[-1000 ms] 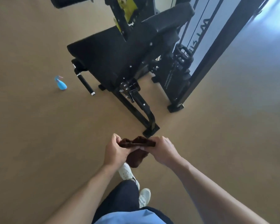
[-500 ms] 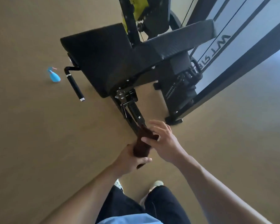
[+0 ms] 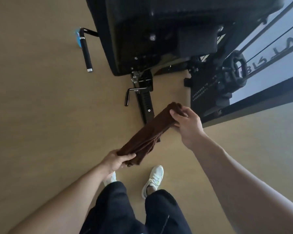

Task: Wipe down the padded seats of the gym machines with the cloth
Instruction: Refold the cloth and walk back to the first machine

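A dark brown cloth point(image 3: 149, 132) is stretched out long between my two hands, above the tan floor. My left hand point(image 3: 116, 160) grips its near end, and my right hand point(image 3: 187, 123) pinches its far end. The black padded seat point(image 3: 142, 36) of a gym machine fills the top of the view, just beyond the cloth. Both hands are short of the seat and do not touch it.
The machine's black base bar point(image 3: 146, 105) and an adjustment lever point(image 3: 128, 97) lie on the floor under the cloth. A black handle point(image 3: 85, 49) sticks out at the left, partly hiding a blue spray bottle point(image 3: 78, 38). A weight stack point(image 3: 208, 92) stands right. My white shoes point(image 3: 153, 180) are below.
I have stepped closer to the machine, so the seat now fills the top of the view. My hands have pulled apart and drawn the bunched cloth out into a long strip.
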